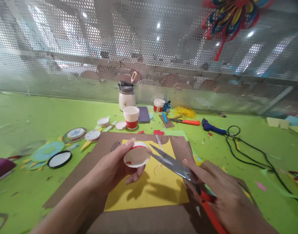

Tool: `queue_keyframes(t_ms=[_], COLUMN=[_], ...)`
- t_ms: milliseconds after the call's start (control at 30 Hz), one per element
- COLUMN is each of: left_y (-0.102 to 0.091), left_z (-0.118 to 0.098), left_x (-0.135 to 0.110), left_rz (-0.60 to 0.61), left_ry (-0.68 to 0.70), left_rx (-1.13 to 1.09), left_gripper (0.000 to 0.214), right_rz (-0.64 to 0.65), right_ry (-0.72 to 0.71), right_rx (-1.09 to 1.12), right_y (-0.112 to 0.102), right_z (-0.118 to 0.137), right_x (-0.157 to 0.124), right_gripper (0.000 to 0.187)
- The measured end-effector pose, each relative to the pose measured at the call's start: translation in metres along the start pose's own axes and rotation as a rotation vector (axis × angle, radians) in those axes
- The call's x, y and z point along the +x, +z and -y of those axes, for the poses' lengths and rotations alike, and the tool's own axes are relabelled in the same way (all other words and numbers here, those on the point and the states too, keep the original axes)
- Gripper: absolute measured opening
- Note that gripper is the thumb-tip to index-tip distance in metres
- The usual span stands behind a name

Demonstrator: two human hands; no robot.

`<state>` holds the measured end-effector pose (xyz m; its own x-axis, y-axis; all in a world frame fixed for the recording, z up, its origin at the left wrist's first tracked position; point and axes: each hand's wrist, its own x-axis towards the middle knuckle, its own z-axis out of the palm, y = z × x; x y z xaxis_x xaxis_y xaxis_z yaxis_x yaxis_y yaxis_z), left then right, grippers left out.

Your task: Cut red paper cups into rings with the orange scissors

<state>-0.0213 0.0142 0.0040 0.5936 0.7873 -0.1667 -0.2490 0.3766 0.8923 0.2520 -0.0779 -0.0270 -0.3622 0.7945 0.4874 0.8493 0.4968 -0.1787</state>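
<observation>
My left hand point(121, 159) pinches a shallow round paper piece with a white rim point(137, 156), which looks like the cut-off bottom of a paper cup. Its inside is tan, with bits of red along the edge. In my right hand point(224, 191) is a pair of scissors point(178, 167) with red-orange handles. The blades are parted a little, and their tips are close to the right side of the rim; whether they touch it I cannot tell. Below both hands lies a yellow sheet point(144, 195) on a brown board point(73, 188).
A paper cup point(131, 117), a white jug point(127, 97), a phone point(143, 115) and an orange-handled knife or scissors point(191, 122) stand or lie behind the board. To the right is a blue glue gun point(213, 127) with a black cord point(251, 149). Paper discs point(76, 133) lie left.
</observation>
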Motion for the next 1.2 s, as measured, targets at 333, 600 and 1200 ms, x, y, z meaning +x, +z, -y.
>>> queue_keyframes(t_ms=[333, 600, 1200], left_y=[0.018, 0.018, 0.019], left_z=[0.008, 0.007, 0.012], left_x=[-0.001, -0.002, 0.002], left_rz=[-0.075, -0.125, -0.134], left_ry=[-0.066, -0.146, -0.105], left_rx=[-0.148, -0.094, -0.005], left_gripper=[0.042, 0.048, 0.049], right_rz=[0.017, 0.065, 0.344], right_ry=[-0.013, 0.008, 0.275], right_rx=[-0.178, -0.12, 0.322], right_y=[0.004, 0.003, 0.005], right_z=[-0.003, -0.001, 0.009], right_x=[0.001, 0.007, 0.009], right_gripper=[0.061, 0.062, 0.031])
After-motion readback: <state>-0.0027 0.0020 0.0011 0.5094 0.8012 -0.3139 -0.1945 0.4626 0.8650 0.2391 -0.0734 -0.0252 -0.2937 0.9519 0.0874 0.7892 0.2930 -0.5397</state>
